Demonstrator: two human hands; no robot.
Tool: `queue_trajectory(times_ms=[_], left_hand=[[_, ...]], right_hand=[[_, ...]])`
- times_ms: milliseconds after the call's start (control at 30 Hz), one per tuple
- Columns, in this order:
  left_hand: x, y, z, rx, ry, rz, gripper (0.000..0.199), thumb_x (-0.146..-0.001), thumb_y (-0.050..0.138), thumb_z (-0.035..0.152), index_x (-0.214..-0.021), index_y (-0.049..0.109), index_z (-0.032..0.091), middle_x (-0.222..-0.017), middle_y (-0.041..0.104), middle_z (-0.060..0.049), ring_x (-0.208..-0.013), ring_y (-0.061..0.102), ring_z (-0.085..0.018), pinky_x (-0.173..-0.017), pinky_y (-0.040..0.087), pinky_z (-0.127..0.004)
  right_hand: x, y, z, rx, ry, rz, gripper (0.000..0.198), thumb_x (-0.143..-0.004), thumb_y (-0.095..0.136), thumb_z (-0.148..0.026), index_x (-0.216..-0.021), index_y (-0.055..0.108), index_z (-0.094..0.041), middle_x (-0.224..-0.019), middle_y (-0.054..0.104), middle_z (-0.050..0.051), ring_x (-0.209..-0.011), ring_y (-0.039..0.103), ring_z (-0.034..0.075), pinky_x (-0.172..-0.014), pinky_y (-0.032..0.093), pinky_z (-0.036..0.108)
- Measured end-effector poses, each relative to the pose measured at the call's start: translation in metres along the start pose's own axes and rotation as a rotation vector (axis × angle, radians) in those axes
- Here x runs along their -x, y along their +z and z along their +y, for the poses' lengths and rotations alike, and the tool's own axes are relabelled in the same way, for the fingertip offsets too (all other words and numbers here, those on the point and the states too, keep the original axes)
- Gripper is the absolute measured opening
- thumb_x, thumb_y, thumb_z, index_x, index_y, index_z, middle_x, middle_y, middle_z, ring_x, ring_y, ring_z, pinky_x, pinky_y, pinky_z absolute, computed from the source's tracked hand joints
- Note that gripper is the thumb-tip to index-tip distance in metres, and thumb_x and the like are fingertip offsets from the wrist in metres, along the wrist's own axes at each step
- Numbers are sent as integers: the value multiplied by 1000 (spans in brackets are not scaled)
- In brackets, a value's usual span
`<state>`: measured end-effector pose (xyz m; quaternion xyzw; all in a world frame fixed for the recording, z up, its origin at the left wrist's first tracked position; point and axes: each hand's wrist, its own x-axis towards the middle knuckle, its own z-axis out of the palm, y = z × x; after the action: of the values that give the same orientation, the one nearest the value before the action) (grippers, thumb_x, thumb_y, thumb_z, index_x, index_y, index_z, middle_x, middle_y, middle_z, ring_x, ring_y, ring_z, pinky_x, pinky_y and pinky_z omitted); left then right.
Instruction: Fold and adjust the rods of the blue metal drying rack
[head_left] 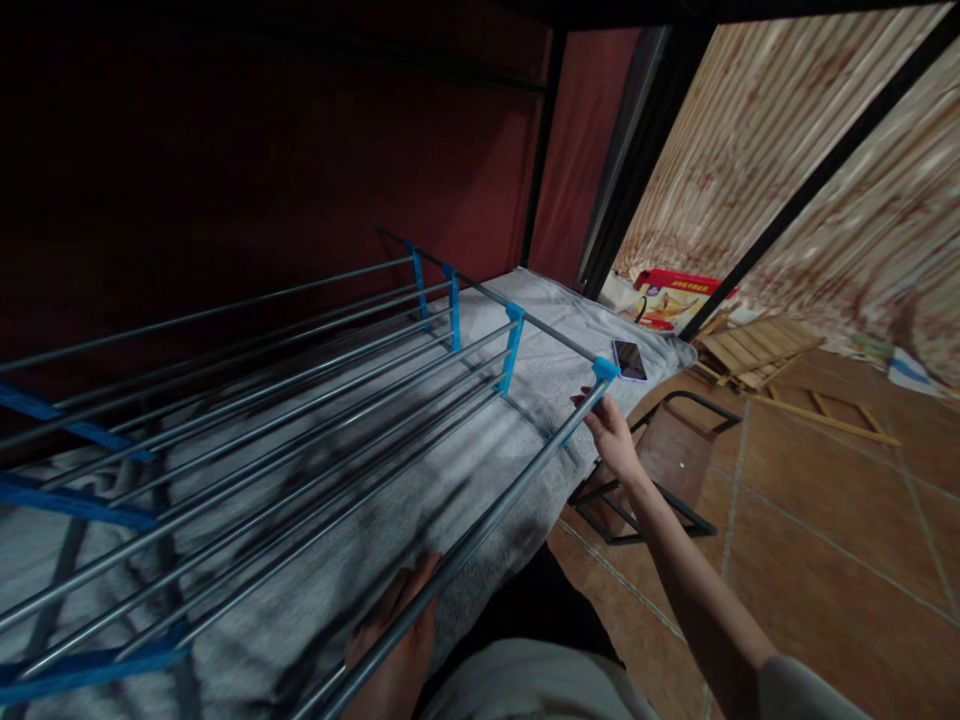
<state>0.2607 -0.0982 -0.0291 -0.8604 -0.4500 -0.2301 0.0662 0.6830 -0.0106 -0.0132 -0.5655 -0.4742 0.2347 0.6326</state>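
- A metal drying rack (300,400) with grey rods and blue plastic joints lies flat across a bed, filling the left and middle of the view.
- The bed is covered by a grey towel (525,400), which lies under the rack.
- The right hand (611,435) reaches out to the far end of the rack's nearest rod, fingers closed around it just below a blue corner joint (604,370).
- The left hand (394,650) is at the bottom of the view, close to the body, its fingers wrapped under the near end of the same rod.
- A phone (628,359) lies on the towel at the bed's far corner, just beyond the corner joint and near the right hand, not touching it.
- On the tiled floor beside the bed stands a small black-framed stool (667,450), below the right arm.
- Farther back, by the wall, are a red and yellow box (671,298) and a folded wooden slat frame (757,350).
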Motion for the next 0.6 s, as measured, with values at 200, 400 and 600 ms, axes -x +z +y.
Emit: queue_trajectory(times_ms=[200,400,600], left_hand=[[7,5,1,21,-60,-81,34,-102,49,33,-125,73,32,-108,80,3,-85,79,-16,-71,62,-19],[13,4,-3,17,-71,-181,41,-102,44,30,-137,66,34,-112,79,2,-85,78,-17,-76,63,-23],[3,-4,2,50,-78,-131,39,-100,50,29,-135,68,33,-104,81,1,-75,77,-16,-63,61,-20]], right_hand=[[-1,-2,1,15,-20,-25,44,-85,70,-48,-121,60,-25,-124,69,9,-117,65,27,-110,47,49],[0,-2,0,21,-22,-24,43,-86,69,-48,-120,59,-25,-123,69,9,-119,64,27,-112,46,49],[1,-3,1,24,-25,-33,43,-86,70,-48,-120,58,-25,-124,68,9,-122,63,28,-115,42,52]])
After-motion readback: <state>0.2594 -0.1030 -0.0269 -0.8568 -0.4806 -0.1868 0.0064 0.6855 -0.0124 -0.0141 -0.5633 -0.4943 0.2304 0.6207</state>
